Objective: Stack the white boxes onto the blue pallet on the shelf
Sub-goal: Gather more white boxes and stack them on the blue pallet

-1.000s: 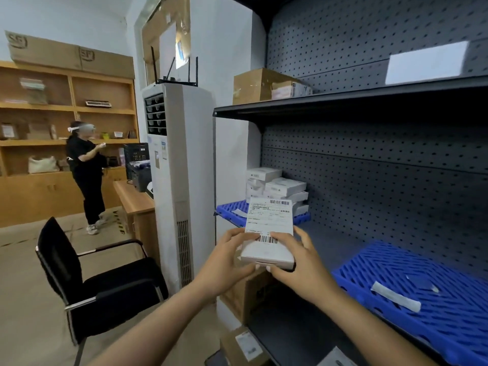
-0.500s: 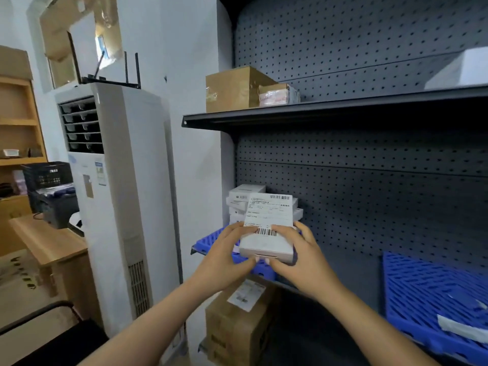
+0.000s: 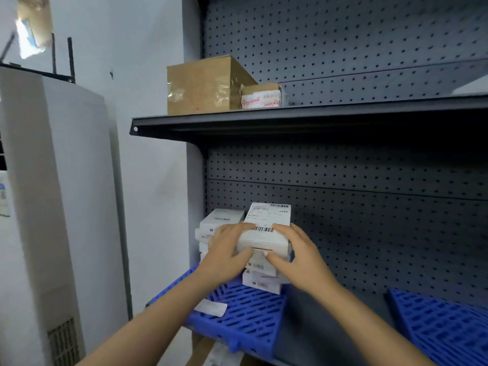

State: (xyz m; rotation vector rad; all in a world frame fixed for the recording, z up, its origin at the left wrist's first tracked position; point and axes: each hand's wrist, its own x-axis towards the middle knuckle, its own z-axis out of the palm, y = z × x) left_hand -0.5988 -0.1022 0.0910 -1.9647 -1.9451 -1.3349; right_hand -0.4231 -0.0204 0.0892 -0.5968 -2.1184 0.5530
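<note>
At centre frame, my left hand [image 3: 226, 253] and right hand [image 3: 298, 256] clasp one labelled white box [image 3: 265, 235] from either side, holding it atop the right-hand stack [image 3: 261, 276] on the blue pallet [image 3: 245, 313]. Two stacks of white boxes stand at the pallet's rear, against the pegboard [image 3: 369, 220]; their exact count is hidden behind my hands. The pallet's front half lies open, one paper slip [image 3: 211, 307] on it. A second blue pallet [image 3: 443, 326] sits lower right. Two cardboard boxes [image 3: 206, 85] occupy the upper shelf [image 3: 290, 117].

Matt white cardboard box [image 3: 264, 240] with paper label, slotted blue plastic pallet [image 3: 245, 315], dark matt perforated metal shelf [image 3: 343, 114].
</note>
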